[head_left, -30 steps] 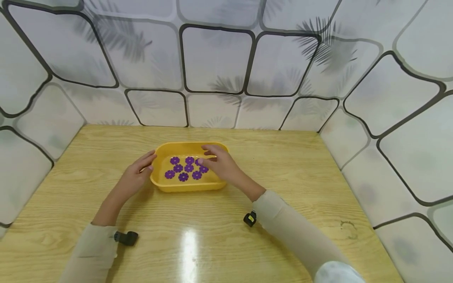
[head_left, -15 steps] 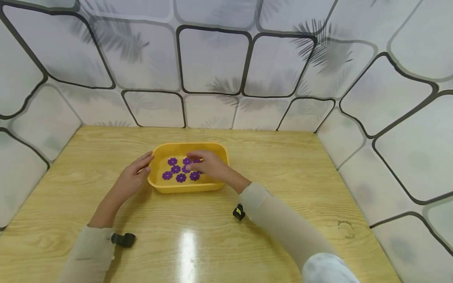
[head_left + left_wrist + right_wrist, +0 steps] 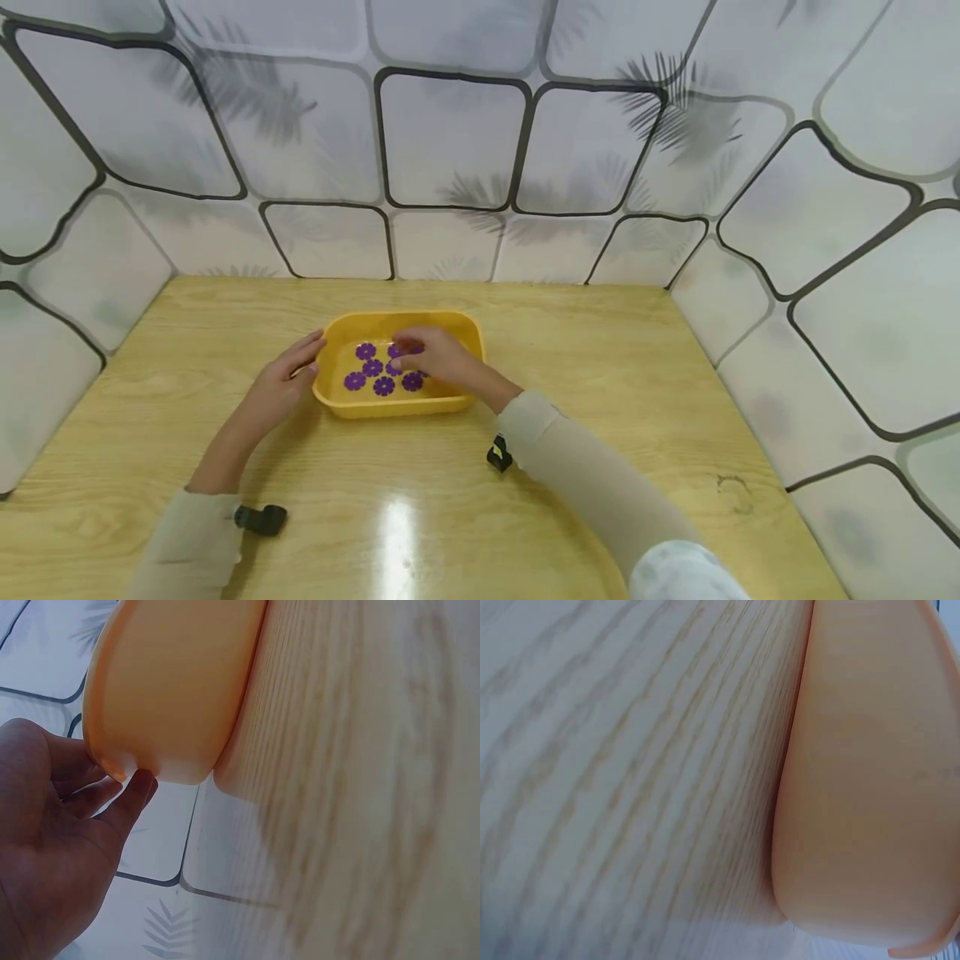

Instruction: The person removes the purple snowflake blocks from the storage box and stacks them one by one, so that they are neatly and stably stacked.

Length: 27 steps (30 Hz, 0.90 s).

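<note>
A yellow plastic tray (image 3: 397,407) stands on the wooden table with several purple notched discs (image 3: 355,381) lying flat on its floor. At the tray's left end, my left hand (image 3: 279,392) holds the rim; in the left wrist view its thumb (image 3: 139,787) lies against the outer wall, with fingers behind the rim. My right hand (image 3: 442,360) reaches in over the right side of the tray, thumb and fingers apart, low over the discs and hiding some of them. The right wrist view shows the tray's outer wall (image 3: 870,772), not the fingers.
The light wood-grain table (image 3: 585,358) extends around the tray. A patterned wall covering (image 3: 450,142) rises behind and at both sides. Dark wrist cameras (image 3: 261,520) sit at both sleeves.
My right hand has moved left and lower into the tray, its fingers drawing closer together over the discs. The left hand stays at the rim.
</note>
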Motion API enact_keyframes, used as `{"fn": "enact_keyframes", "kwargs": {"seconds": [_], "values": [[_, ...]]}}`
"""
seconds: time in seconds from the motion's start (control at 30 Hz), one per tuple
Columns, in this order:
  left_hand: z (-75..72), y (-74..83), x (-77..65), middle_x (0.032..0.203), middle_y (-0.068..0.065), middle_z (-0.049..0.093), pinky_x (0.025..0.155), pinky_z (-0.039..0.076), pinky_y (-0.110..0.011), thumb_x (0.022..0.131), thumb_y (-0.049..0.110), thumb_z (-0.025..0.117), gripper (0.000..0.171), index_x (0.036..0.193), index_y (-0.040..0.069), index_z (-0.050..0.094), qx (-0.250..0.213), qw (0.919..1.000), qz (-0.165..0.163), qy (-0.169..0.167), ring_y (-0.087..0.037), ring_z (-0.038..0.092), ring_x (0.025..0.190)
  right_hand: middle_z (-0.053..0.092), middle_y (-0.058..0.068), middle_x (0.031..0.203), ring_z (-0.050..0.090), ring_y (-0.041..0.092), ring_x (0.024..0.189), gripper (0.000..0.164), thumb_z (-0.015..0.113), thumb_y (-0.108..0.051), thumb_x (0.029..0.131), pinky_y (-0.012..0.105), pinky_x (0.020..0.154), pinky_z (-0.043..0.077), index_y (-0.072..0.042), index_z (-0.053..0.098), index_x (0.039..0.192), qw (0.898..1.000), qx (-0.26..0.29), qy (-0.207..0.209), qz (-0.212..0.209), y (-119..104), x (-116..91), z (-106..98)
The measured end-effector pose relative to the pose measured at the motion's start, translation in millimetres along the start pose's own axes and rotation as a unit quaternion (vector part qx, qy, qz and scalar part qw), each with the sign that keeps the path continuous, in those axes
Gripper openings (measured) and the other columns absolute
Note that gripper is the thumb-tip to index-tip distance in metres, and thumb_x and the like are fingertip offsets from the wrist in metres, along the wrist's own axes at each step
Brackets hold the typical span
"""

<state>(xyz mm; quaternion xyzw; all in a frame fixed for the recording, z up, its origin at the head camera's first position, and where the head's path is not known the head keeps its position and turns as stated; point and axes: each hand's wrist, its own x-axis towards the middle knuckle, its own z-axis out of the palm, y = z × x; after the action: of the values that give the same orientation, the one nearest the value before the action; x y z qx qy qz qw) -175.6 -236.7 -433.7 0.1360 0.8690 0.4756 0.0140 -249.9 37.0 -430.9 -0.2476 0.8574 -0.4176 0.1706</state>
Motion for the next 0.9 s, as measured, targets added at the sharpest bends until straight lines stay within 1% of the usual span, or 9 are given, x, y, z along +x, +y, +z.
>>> {"fn": "enact_keyframes", "kwargs": {"seconds": [0.1,0.2,0.3,0.47,0.57,0.73,0.9], "values": [[3.0,-0.4,-1.7,0.164,-0.024,0.024,0.116,0.027,-0.057,0.108,0.008,0.042,0.047,0.151,-0.009,0.036,-0.006,1.0,-0.001,-0.004,-0.046,0.021,0.151,0.067,0.006,0.127,0.063,0.016,0.114,0.047,0.068,-0.027,0.097,0.029,0.098,0.055,-0.008,0.06,0.139,1.0,-0.001,-0.002,0.008,2.4,-2.8,3.1],[4.8,0.0,-3.2,0.164,-0.024,0.023,0.115,0.029,-0.057,0.108,0.007,0.042,0.047,0.151,-0.009,0.035,-0.007,0.9999,-0.006,-0.007,-0.046,0.022,0.151,0.068,0.004,0.126,0.063,0.016,0.114,0.046,0.068,-0.027,0.097,0.028,0.097,0.056,-0.01,0.061,0.138,1.0,0.001,-0.005,0.018,3.3,-5.1,5.7],[5.4,0.5,-3.9,0.164,-0.024,0.023,0.114,0.031,-0.056,0.108,0.006,0.041,0.047,0.152,-0.009,0.035,-0.007,0.9999,-0.009,-0.008,-0.046,0.022,0.151,0.068,0.002,0.123,0.063,0.015,0.111,0.045,0.069,-0.027,0.097,0.027,0.093,0.057,-0.011,0.062,0.138,1.0,0.005,-0.006,0.029,3.4,-5.2,7.6],[4.6,0.9,-3.8,0.164,-0.024,0.024,0.113,0.033,-0.054,0.108,0.007,0.041,0.047,0.152,-0.008,0.035,-0.006,0.9999,-0.012,-0.003,-0.045,0.024,0.151,0.068,0.0,0.118,0.062,0.014,0.105,0.042,0.069,-0.025,0.097,0.025,0.087,0.057,-0.011,0.063,0.136,0.999,-0.011,-0.01,0.036,2.7,-2.0,9.2],[3.7,1.4,-3.9,0.165,-0.024,0.023,0.114,0.032,-0.055,0.108,0.007,0.041,0.047,0.152,-0.008,0.035,-0.006,0.9999,-0.011,-0.001,-0.045,0.023,0.151,0.068,0.002,0.119,0.063,0.015,0.106,0.041,0.069,-0.024,0.097,0.026,0.089,0.057,-0.011,0.064,0.135,0.999,-0.022,-0.014,0.039,2.3,0.4,10.1],[3.2,0.7,-2.3,0.165,-0.022,0.023,0.115,0.029,-0.056,0.108,0.008,0.04,0.047,0.152,-0.008,0.035,0.002,1.0,-0.008,0.001,-0.044,0.022,0.151,0.069,0.003,0.123,0.064,0.017,0.113,0.041,0.071,-0.022,0.096,0.027,0.096,0.056,-0.011,0.065,0.134,0.998,-0.042,-0.023,0.045,1.4,4.1,10.1],[1.5,0.7,-1.0,0.166,-0.021,0.022,0.115,0.029,-0.057,0.108,0.008,0.04,0.047,0.153,-0.007,0.034,0.002,1.0,-0.007,0.0,-0.044,0.021,0.152,0.069,0.003,0.121,0.064,0.015,0.109,0.039,0.07,-0.021,0.096,0.026,0.095,0.056,-0.01,0.065,0.134,0.996,-0.061,-0.03,0.05,-1.1,7.6,9.7]]}}
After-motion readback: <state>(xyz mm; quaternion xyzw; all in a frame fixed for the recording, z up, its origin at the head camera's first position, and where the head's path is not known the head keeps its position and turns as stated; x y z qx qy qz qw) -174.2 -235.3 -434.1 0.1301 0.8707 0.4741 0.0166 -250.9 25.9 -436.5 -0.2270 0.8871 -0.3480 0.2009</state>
